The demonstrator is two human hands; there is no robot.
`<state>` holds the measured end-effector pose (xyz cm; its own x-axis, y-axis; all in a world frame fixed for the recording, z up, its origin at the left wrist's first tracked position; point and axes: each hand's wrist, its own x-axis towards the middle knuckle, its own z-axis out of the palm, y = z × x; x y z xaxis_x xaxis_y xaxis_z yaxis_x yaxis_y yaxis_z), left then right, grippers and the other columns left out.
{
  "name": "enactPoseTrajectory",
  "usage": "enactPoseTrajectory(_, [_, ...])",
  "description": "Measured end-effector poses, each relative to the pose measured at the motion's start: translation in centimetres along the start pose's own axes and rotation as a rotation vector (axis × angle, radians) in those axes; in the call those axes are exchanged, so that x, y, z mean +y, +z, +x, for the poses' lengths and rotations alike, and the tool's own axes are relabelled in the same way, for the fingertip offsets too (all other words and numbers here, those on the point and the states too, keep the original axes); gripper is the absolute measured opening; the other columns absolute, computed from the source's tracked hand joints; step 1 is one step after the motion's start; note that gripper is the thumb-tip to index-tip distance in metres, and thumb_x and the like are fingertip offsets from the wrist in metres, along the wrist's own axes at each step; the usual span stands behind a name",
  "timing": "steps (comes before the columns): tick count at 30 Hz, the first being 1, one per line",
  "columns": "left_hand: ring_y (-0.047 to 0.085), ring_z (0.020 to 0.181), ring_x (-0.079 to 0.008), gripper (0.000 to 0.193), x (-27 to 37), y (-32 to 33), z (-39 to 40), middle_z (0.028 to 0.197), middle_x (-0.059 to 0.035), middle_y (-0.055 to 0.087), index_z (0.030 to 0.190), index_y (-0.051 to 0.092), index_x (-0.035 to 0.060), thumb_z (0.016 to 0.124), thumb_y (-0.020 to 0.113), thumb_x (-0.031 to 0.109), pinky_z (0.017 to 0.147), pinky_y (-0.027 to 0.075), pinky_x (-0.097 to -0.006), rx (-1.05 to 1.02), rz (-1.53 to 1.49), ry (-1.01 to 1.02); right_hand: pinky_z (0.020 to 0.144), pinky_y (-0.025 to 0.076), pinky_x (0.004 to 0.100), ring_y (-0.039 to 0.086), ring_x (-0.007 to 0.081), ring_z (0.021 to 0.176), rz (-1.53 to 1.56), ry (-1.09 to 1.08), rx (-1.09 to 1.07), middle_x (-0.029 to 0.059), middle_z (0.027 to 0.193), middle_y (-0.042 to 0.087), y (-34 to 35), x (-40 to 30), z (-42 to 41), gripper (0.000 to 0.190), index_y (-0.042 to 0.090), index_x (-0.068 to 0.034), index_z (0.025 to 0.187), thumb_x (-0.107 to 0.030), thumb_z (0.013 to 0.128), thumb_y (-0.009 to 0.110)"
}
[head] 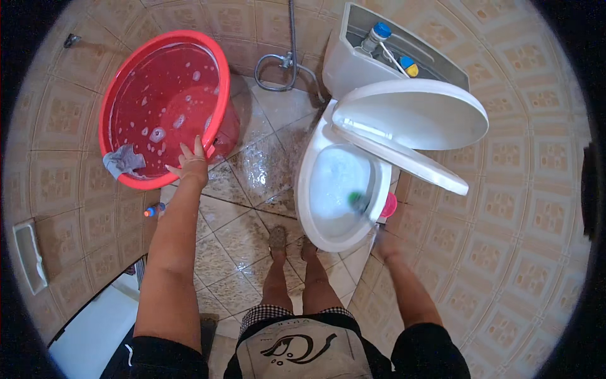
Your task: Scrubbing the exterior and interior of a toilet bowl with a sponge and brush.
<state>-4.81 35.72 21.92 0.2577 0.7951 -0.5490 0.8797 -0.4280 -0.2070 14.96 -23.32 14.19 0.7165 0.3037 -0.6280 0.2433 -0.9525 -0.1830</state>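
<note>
My left hand point(192, 163) rests at the near rim of a large red plastic tub point(222, 85), its fingers spread. Soapy water point(165, 104) with patches of foam fills the tub, and a grey cloth point(124, 161) hangs over the rim to the left. On the other side, my right hand point(387, 247), blurred, grips the handle of a toilet brush point(358, 200). Its green and pale head is inside the white toilet bowl point(326, 237), against the right part of the bowl's inner wall. The toilet seat point(426, 173) and lid point(416, 113) are raised.
The cistern point(338, 66) is uncovered, showing its valves. A pink container point(389, 205) stands between toilet and wall. A bottle with an orange cap point(154, 210) is by the left wall. A metal hose point(292, 28) hangs at the back. The tiled floor point(255, 166) is wet.
</note>
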Motion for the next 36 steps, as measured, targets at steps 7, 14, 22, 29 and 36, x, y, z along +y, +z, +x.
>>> enactPoseTrajectory(7, [0.033,0.135,-0.0324,0.083,0.2,-0.3,-0.4,0.155,-0.0193,0.009,0.15,-0.001,0.0301,0.089,0.049,0.005,0.104,0.011,-0.0737,-0.021,0.055,-0.002,0.076,0.051,0.0511,0.063,0.042,0.089,-0.276,-0.16,-0.076,0.0244,0.096,0.065,3.0,-5.4,-2.4,0.032,0.056,-0.005,0.116,-0.016,0.091,0.039])
enactPoseTrajectory(14, [0.035,0.135,-0.0322,0.086,0.1,-0.1,-0.3,0.156,-0.0187,0.008,0.15,-0.001,0.0298,0.087,0.052,0.004,0.104,0.012,-0.0734,0.005,0.024,0.005,0.077,0.051,0.0504,0.062,0.0443,0.088,-0.107,-0.097,-0.007,0.0249,0.094,0.065,7.8,-8.8,4.0,0.033,0.053,-0.003,0.117,-0.02,0.092,0.041])
enactPoseTrajectory(22, [0.035,0.134,-0.0307,0.087,0.1,0.4,0.5,0.156,-0.0182,0.007,0.15,-0.001,0.0309,0.087,0.053,0.005,0.104,0.013,-0.0729,0.002,0.028,-0.023,0.062,0.047,0.0409,0.059,0.0354,0.069,0.425,-0.331,0.059,0.0177,0.078,0.062,11.1,-15.5,-1.3,0.043,0.044,-0.006,0.135,-0.019,0.093,0.046])
enactPoseTrajectory(29, [0.035,0.134,-0.0315,0.088,0.1,0.6,0.3,0.155,-0.0195,0.007,0.15,-0.001,0.03,0.086,0.055,0.006,0.104,0.013,-0.0729,0.021,0.045,-0.015,0.03,0.02,0.0209,0.026,0.0098,0.037,1.898,0.71,-0.259,-0.003,0.05,0.028,3.8,-20.7,13.1,0.035,0.033,-0.015,0.064,-0.017,0.096,0.047])
enactPoseTrajectory(36, [0.037,0.132,-0.0329,0.087,-0.1,0.6,0.3,0.155,-0.0211,0.008,0.15,0.0,0.0282,0.086,0.054,0.006,0.104,0.013,-0.0729,0.042,0.033,0.015,0.032,0.022,0.0215,0.027,0.0083,0.037,2.349,0.629,-0.814,-0.0034,0.051,0.034,1.3,-17.9,10.9,0.035,0.039,-0.013,0.063,-0.022,0.096,0.048])
